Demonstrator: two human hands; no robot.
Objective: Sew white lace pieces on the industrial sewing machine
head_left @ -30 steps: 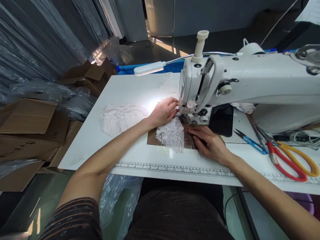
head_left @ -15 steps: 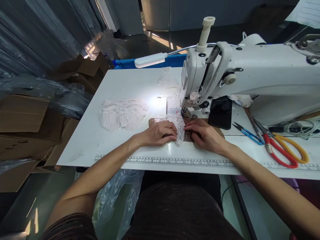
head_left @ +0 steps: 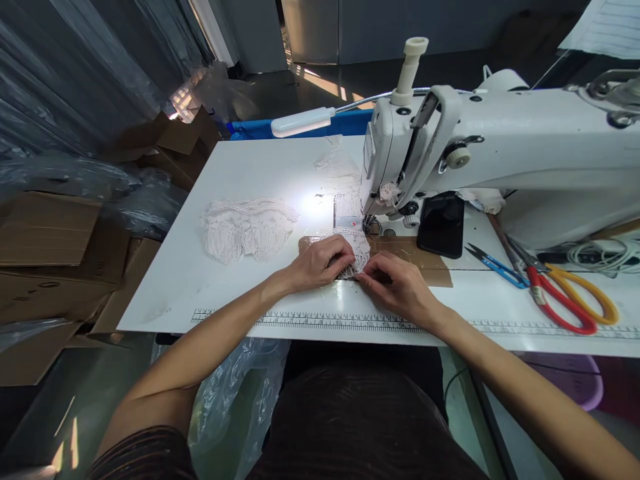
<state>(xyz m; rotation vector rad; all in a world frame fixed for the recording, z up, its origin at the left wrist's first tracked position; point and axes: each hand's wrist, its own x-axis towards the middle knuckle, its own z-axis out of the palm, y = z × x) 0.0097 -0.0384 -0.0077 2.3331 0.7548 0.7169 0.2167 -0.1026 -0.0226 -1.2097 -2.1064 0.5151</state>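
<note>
A strip of white fringed lace [head_left: 357, 245] runs toward me from the needle area of the white sewing machine [head_left: 390, 160]. My left hand [head_left: 323, 261] is closed, pinching the lace's left side near its front end. From the other side, my right hand [head_left: 395, 280] pinches the front edge of the same lace between thumb and fingers. Brown tape [head_left: 425, 261] lies on the table under the work. Further left rests a separate pile of white fringed lace [head_left: 247, 230], and more lace [head_left: 337, 163] lies behind the needle plate.
To the right are a black phone [head_left: 441, 225], blue thread snips [head_left: 497, 265] and scissors with red and yellow handles [head_left: 565, 303]. A white lamp [head_left: 303, 123] shines on the table. A printed ruler [head_left: 310, 322] follows the front edge. Cardboard boxes [head_left: 55, 260] stand at left.
My right hand has moved left and toward me, from the lace's right side to its front edge. The lace's front end is now gathered between both hands; more brown tape shows.
</note>
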